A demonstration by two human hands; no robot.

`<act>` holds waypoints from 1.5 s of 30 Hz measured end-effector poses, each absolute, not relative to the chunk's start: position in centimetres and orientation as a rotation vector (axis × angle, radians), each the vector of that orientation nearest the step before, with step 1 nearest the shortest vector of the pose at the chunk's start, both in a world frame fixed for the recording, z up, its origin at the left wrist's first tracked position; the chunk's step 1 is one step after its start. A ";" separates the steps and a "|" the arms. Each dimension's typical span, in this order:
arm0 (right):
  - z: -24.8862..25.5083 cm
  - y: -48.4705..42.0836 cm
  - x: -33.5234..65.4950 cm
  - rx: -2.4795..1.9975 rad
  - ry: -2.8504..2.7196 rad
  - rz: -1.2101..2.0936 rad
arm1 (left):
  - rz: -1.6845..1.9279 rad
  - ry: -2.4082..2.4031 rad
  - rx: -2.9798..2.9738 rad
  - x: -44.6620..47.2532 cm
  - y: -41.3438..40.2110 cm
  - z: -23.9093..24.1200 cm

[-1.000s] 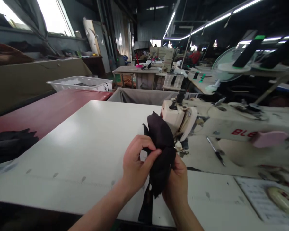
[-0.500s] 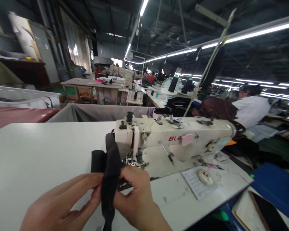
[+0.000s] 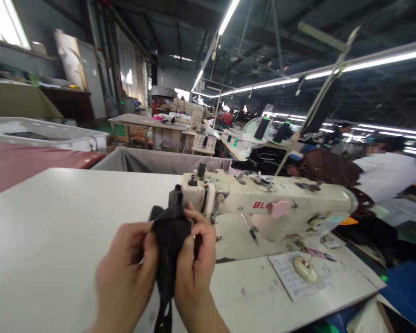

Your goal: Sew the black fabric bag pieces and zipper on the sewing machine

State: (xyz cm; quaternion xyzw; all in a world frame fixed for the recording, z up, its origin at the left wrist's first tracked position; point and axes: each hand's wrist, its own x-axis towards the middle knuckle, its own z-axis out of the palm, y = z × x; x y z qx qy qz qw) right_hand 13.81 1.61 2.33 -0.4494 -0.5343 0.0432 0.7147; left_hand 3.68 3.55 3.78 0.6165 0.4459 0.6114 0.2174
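Observation:
My left hand (image 3: 133, 263) pinches the left edge of a black fabric strip (image 3: 169, 236) between thumb and fingers. On its right edge my right hand (image 3: 197, 254) is closed as well, so the cloth is spread between the two. The strip is held up in front of the head of a cream sewing machine (image 3: 235, 194), and its lower end hangs down between my wrists. Cloth and fingers hide the needle and presser foot. Whether the strip touches the machine, I cannot tell.
White tabletop (image 3: 72, 222) extends left. Right of the machine lie a paper sheet (image 3: 284, 277), a round cream object (image 3: 305, 269) and pink-handled snips (image 3: 315, 252). A pen (image 3: 251, 230) rests against the machine. Behind stands a cloth-lined bin (image 3: 135, 159); a person in white (image 3: 384, 175) is at right.
Both hands have lifted the black strip and drawn level with each other, spreading the cloth wider. My left hand has moved right and turned more upright. The view has swung slightly left.

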 end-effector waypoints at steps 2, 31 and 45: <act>2.7 1.9 13.2 -0.968 -1.191 0.097 | 1.705 1.234 1.639 4.4 3.5 4.3; 0.3 -1.4 16.1 -1.081 -1.404 0.500 | 1.093 1.019 1.451 -0.8 0.9 2.6; 1.2 -1.4 16.5 -1.094 -1.402 0.820 | 1.304 1.050 1.835 -0.5 -0.2 1.4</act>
